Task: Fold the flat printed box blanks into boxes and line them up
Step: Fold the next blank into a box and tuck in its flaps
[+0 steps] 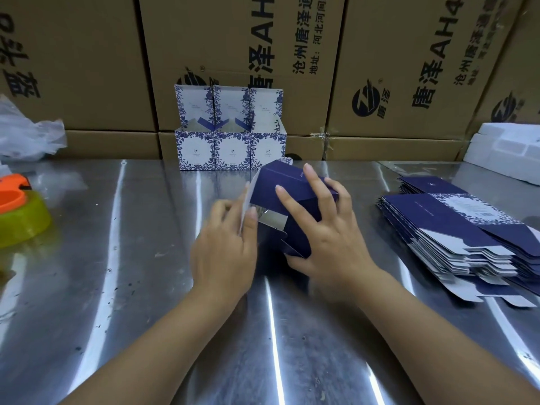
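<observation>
A half-formed box [292,206] is held between both hands at the middle of the steel table [117,287]. The right hand [327,238] is spread wide over the dark blue top panel, the fingers open and pressed flat on it, while the thumb is laid against the near lower edge. The left hand [225,252] is closed loosely on the left end of the box, where a white flap is pinched between the thumb and the fingers. The silver inside of the box can be seen at this open end, so the end is not yet closed.

It is judged that the bottom flaps are being folded now, and the blank is already opened into a tube. For the next move, the side flap must be pushed inward and the remaining flaps must be tucked, while the body is kept square by the right hand.

Behind the hands, three finished boxes [230,147] are lined up touching each other, with lids standing open, against the brown cartons [233,39]. The new box is expected to be placed just beside the right one. A stack of flat blanks [455,226] is lying well to the right of the hands. An orange and green object [20,211] is seen at the left edge.
</observation>
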